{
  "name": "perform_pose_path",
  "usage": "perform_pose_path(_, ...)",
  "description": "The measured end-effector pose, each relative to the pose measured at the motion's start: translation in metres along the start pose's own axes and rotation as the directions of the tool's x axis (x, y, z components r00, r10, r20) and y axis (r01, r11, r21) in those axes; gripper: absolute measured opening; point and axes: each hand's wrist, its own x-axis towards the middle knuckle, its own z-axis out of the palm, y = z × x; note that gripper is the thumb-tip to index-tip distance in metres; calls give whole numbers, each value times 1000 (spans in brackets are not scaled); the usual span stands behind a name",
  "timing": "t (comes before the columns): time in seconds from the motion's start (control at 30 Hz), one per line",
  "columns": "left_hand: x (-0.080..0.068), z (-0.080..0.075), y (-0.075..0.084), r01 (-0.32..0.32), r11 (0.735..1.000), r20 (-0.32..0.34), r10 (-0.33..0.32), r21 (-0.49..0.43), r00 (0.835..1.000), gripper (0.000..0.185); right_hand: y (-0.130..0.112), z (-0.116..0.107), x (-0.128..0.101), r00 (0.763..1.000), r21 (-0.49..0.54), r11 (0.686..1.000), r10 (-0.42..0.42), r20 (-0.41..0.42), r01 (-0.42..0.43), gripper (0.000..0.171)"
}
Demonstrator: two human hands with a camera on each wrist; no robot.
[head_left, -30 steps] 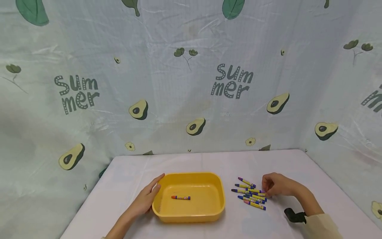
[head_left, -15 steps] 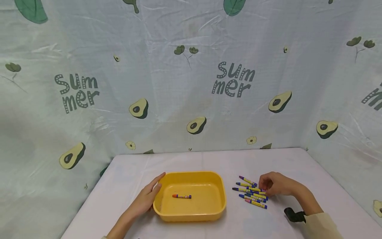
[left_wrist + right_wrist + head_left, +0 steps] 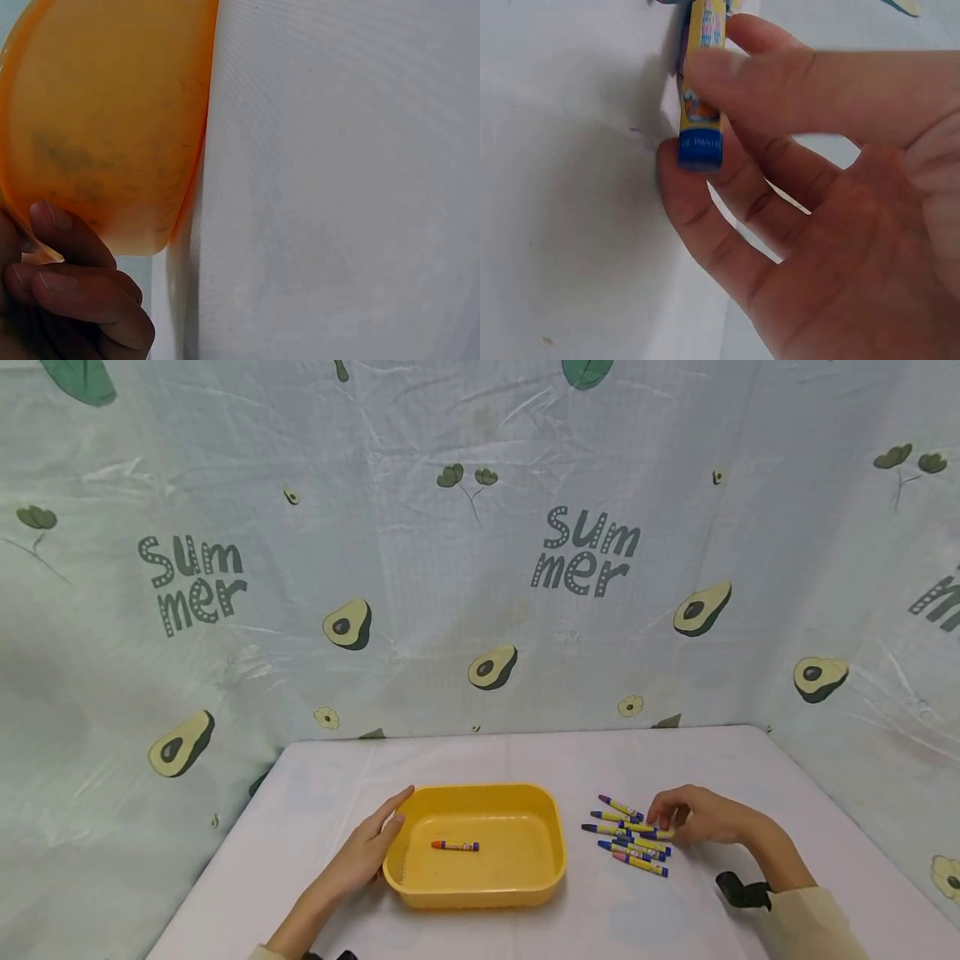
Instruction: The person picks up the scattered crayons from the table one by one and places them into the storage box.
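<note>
A yellow tray [image 3: 551, 860] stands at the table's middle with one orange crayon [image 3: 454, 845] lying in it. My left hand [image 3: 369, 847] holds the tray's left rim, thumb on top and fingers against the outer wall [image 3: 112, 135]. Right of the tray lies a loose pile of several blue and purple crayons [image 3: 628, 845] in yellow wrappers. My right hand [image 3: 663, 818] is at the pile's right edge. In the right wrist view its thumb and fingers [image 3: 712, 112] pinch a blue crayon [image 3: 700, 146] by its end, low over the table.
The white table [image 3: 480, 760] is closed in behind and on both sides by a printed plastic sheet [image 3: 480, 568] with avocados. A black wrist strap [image 3: 742, 891] sits on my right forearm. Bare tabletop lies behind the tray and at the front right.
My right hand has slid slightly left onto the pile and closed its fingertips on one crayon. The left hand, the tray and the orange crayon have stayed put.
</note>
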Motion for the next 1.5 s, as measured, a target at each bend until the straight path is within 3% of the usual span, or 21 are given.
perform_pose_path(0.2, 0, 0, 1, -2, 1000, -10, 2, -1, 1000, 51, 1, -9, -3, 999, -17, 999, -51, -11, 51, 31)
perform_pose_path(0.67, -7, 3, 2, -9, 1000, -29, 8, -24, 1000, 50, 1, -18, -9, 994, -106, 993, -64, -91, 54, 30)
perform_pose_path(1.5, -15, 12, 3, 9, 1000, -27, -9, 4, 1000, 50, -33, -9, -16, 969, -192, 976, -141, -201, 102, 30)
